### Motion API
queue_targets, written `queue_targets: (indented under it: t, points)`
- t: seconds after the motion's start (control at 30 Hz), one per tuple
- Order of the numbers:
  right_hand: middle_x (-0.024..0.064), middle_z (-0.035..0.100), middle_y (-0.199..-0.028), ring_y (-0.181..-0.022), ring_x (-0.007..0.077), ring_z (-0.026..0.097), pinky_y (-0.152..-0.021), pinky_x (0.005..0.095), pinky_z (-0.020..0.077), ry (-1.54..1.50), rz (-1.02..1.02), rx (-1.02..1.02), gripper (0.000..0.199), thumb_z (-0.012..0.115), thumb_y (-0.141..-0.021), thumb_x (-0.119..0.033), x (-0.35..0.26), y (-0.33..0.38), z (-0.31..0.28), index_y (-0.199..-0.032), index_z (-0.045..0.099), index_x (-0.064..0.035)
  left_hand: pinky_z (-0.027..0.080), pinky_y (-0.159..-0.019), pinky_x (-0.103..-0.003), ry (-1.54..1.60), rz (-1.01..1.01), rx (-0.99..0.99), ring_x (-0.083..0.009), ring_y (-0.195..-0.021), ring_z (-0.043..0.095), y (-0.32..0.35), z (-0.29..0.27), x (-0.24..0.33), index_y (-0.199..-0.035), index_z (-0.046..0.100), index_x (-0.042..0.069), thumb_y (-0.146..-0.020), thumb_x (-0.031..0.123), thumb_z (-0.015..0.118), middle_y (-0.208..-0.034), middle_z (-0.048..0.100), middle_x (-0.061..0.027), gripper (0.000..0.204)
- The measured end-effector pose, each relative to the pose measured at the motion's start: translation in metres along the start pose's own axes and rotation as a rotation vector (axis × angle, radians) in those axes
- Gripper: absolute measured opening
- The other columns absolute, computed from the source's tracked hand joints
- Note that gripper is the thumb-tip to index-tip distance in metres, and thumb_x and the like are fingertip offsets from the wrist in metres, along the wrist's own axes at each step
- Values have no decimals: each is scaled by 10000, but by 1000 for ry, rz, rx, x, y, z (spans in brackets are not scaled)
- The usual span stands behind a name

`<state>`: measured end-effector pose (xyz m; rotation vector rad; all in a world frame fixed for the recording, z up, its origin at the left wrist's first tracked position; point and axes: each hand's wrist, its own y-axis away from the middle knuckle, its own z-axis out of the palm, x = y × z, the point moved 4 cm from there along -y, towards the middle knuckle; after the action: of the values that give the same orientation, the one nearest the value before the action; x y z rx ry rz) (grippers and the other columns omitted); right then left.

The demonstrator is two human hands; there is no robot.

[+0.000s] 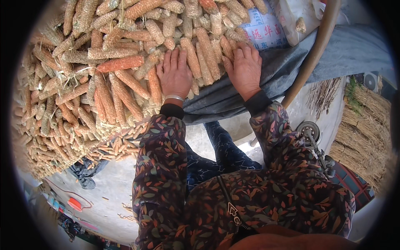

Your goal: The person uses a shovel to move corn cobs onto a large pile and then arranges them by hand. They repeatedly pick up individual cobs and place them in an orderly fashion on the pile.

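Observation:
A large heap of stripped corn cobs (125,79), mostly tan with some reddish ones, fills the upper left. My left hand (175,75) lies palm down on the heap's near edge, its fingers stretched forward over the cobs. To its right, my right hand (245,68) rests palm down at the edge where the cobs meet a dark cloth (225,98). Its fingers are spread, the thumb beside a cob, and neither hand grips anything visible. Several cobs (204,56) lie between the two hands.
A printed white sack (262,27) and a curved wooden pole (310,62) are at the upper right. Farther right are a small wheel (308,132) and bundled dry stalks (362,133). A dark plastic bag (86,171) and a red object (74,203) lie on the floor at lower left.

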<state>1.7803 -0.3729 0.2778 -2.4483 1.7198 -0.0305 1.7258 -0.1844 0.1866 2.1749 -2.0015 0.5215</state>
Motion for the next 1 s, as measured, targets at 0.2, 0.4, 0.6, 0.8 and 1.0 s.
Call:
queue_targets:
  t: [0.2, 0.4, 0.6, 0.8, 1.0]
  points:
    - [83, 583, -1237, -1171, 326, 521, -945, 470, 422, 1, -33, 40, 377, 746, -799, -250, -3, -12, 0, -1090, 636, -36, 249, -1119, -479, 12, 4, 8, -258, -1403, 398, 0, 0, 0, -1454, 472, 168, -878, 207, 587, -1459, 520, -50, 589]
    - [87, 586, -1192, -1136, 327, 519, -950, 474, 416, -65, 73, 15, 361, 720, -748, -242, 1, -12, -14, -1030, 650, -27, 235, -1124, -476, 29, -2, -2, -257, -1407, 392, -1, 1, 1, -1455, 470, 165, -873, 200, 589, -1461, 517, -49, 596]
    - [143, 624, -1066, -1026, 370, 558, -894, 446, 458, -263, 125, 114, 292, 738, -726, -180, 15, -9, -38, -937, 614, -21, 235, -1126, -472, 33, -3, -1, -256, -1409, 388, 1, 0, 0, -1447, 480, 159, -871, 197, 588, -1467, 511, -50, 588]
    - [152, 600, -949, -946, 372, 559, -868, 452, 463, -369, 99, 65, 256, 739, -730, -174, -18, -12, -26, -891, 605, -27, 243, -1121, -474, 33, -7, -3, -257, -1399, 399, -2, 0, 2, -1414, 516, 160, -874, 201, 594, -1452, 522, -50, 547]
    - [153, 605, -1013, -976, 367, 559, -877, 458, 459, -391, 93, 15, 263, 750, -768, -230, -46, -8, -2, -880, 627, -27, 241, -1124, -473, 48, -4, -5, -259, -1398, 400, -1, -2, 1, -1428, 505, 157, -895, 191, 595, -1446, 528, -55, 542]
